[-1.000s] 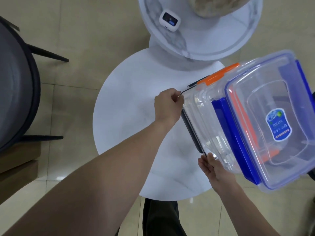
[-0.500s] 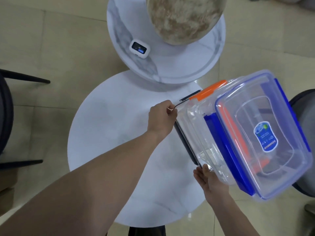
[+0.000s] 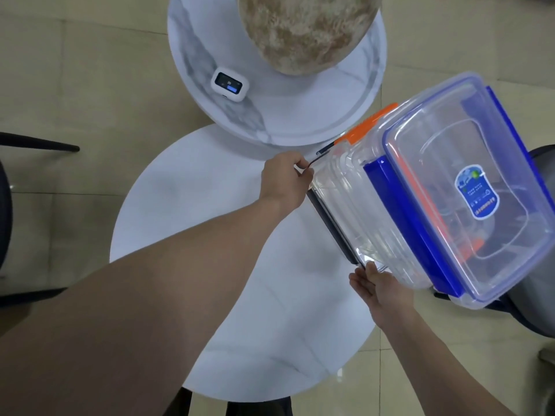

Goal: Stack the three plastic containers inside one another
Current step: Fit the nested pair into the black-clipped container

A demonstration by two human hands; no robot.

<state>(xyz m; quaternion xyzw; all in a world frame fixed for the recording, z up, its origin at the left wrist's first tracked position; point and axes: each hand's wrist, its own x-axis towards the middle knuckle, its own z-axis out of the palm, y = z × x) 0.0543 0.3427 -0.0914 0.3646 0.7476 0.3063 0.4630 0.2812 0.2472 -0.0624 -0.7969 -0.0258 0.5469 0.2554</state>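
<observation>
Three clear plastic containers sit nested in one stack, tilted over the right edge of the round white table (image 3: 210,235). The outermost container (image 3: 354,217) has dark clips along its rim. An orange-clipped container (image 3: 369,124) sits inside it. The blue-clipped container (image 3: 468,187) with a blue label faces me on top. My left hand (image 3: 285,181) grips the dark-clipped rim at its far corner. My right hand (image 3: 378,289) holds the stack's near lower corner from beneath.
A higher round marble table (image 3: 300,115) stands behind, carrying a small white device with a screen (image 3: 229,84) and a large brown speckled sphere (image 3: 306,28). Dark chairs stand at the left (image 3: 6,205) and right (image 3: 534,307) over a beige tiled floor.
The view has shifted, so the tables and stack sit lower and farther left in the picture. Both hands keep the same grip on the tilted stack.
</observation>
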